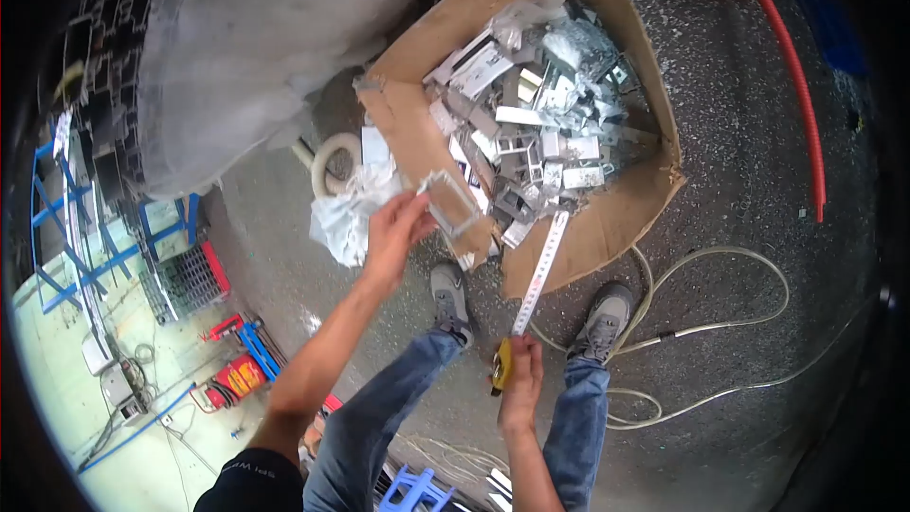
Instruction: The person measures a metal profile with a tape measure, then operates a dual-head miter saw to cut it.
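My left hand (396,232) pinches a small rectangular frame-like profile piece (453,203) by its left side, over the near edge of a cardboard box (393,123). In my right hand (519,384) is a yellow tape measure (500,367), fingers closed round its case. Its white blade (540,275) is pulled out and reaches up to the box's front rim. Inside the box lies a heap of cut metal profile offcuts (517,152) mixed with crumpled clear plastic (573,47).
Left of the box lie a cream-coloured ring (334,163) and crumpled white plastic (355,218). A clear hose (720,332) coils on the floor at right. A red tube (801,85) hangs at upper right. Red equipment (237,379) and a blue stool (414,491) are at lower left.
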`<action>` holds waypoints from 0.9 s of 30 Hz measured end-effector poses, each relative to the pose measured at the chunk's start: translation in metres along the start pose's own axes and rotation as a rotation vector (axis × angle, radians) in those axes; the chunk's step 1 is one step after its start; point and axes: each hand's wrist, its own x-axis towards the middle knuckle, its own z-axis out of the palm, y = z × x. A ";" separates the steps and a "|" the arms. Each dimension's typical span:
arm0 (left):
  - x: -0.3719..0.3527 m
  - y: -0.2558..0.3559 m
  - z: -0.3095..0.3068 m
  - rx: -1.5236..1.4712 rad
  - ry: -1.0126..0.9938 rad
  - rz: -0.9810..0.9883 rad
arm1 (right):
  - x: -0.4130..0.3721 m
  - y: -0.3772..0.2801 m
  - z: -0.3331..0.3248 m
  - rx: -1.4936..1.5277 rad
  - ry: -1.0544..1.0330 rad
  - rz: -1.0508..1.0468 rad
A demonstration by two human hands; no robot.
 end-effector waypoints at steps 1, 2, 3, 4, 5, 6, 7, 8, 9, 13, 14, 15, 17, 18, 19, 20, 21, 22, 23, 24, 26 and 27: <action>-0.032 -0.006 -0.008 -0.186 -0.018 -0.134 | 0.002 -0.001 -0.003 -0.038 0.019 -0.001; -0.062 -0.016 -0.016 -0.264 -0.034 -0.187 | 0.005 -0.001 -0.006 -0.079 0.036 -0.001; -0.088 -0.029 -0.023 -0.343 -0.048 -0.238 | 0.008 -0.002 -0.010 -0.106 0.055 -0.007; -0.109 -0.046 -0.030 -0.363 -0.031 -0.257 | 0.012 -0.003 -0.014 -0.134 0.063 0.007; -0.127 -0.065 -0.036 -0.369 -0.035 -0.230 | 0.015 -0.004 -0.019 -0.191 0.084 -0.036; -0.140 -0.078 -0.042 -0.373 -0.039 -0.204 | 0.018 -0.005 -0.023 -0.246 0.105 -0.078; -0.146 -0.084 -0.041 -0.345 -0.010 -0.196 | 0.020 -0.007 -0.025 -0.275 0.104 -0.121; -0.146 -0.097 -0.046 -0.360 0.006 -0.220 | 0.019 -0.009 -0.025 -0.304 0.103 -0.165; -0.141 -0.115 -0.051 -0.310 -0.006 -0.214 | 0.019 -0.012 -0.026 -0.288 0.096 -0.186; -0.120 -0.139 -0.059 -0.212 -0.010 -0.199 | 0.015 -0.017 -0.025 -0.424 0.017 -0.221; -0.116 -0.141 -0.062 -0.156 -0.016 -0.143 | 0.014 -0.018 -0.021 -0.436 0.019 -0.208; -0.115 -0.144 -0.064 -0.209 -0.004 -0.077 | 0.012 -0.019 -0.017 -0.446 0.018 -0.195; -0.112 -0.146 -0.069 -0.220 0.020 -0.075 | 0.017 -0.013 -0.015 -0.460 0.048 -0.183; -0.111 -0.146 -0.072 -0.211 0.035 -0.072 | 0.019 -0.009 -0.012 -0.453 0.080 -0.167; -0.108 -0.147 -0.074 -0.218 0.041 -0.072 | 0.020 -0.007 -0.010 -0.486 0.082 -0.154; -0.105 -0.148 -0.076 -0.300 0.041 -0.127 | 0.019 -0.006 -0.008 -0.493 0.079 -0.155; -0.102 -0.147 -0.078 -0.379 0.041 -0.182 | 0.017 -0.006 -0.004 -0.540 0.079 -0.126; -0.101 -0.146 -0.080 -0.381 0.043 -0.183 | 0.016 -0.005 -0.001 -0.583 0.080 -0.095; -0.101 -0.146 -0.082 -0.477 0.041 -0.257 | 0.017 -0.003 -0.001 -0.585 0.081 -0.094; -0.100 -0.145 -0.084 -0.572 0.039 -0.331 | 0.018 -0.001 -0.002 -0.626 0.072 -0.096; -0.100 -0.146 -0.087 -0.670 0.011 -0.382 | 0.019 0.002 -0.005 -0.663 0.070 -0.092; -0.099 -0.146 -0.087 -0.768 -0.018 -0.430 | 0.020 0.002 -0.004 -0.644 0.076 -0.103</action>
